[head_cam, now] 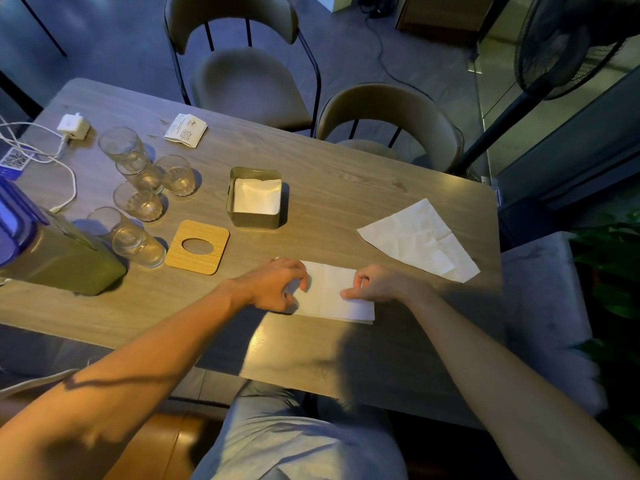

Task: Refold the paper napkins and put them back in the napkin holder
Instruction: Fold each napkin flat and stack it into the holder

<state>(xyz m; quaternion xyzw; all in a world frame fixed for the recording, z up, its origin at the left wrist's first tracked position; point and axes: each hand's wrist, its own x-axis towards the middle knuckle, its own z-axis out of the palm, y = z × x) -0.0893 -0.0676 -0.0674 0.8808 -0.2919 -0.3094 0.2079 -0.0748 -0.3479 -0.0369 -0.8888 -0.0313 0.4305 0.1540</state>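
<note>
Folded napkin (329, 292) near the table's (346, 188) near edge, long axis left to right. Left hand (277, 284) pinches its left end with curled fingers; right hand (377, 284) pinches its right end. Napkin holder (254, 220) stands beyond, nearer the left hand.

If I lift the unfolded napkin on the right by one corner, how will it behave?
The unfolded napkin is thin, creased paper, so it would probably hang limp. It looks very light; a push may crumple it.
</note>
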